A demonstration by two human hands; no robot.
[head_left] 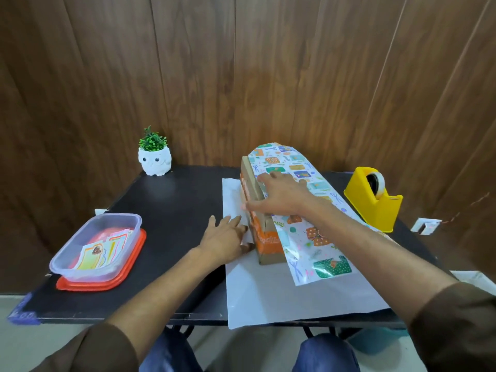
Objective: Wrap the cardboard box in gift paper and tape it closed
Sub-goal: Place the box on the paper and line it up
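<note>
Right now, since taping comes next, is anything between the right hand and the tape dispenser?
Nothing visible is. The right hand presses gift paper onto the cardboard box; the yellow tape dispenser stands just past the draped paper.

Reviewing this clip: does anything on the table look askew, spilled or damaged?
Nothing spilled or damaged. The patterned gift paper sheet lies skewed to the black table, its white underside overhanging the near edge. The clear plastic container sits on its orange lid rather than under it.
</note>
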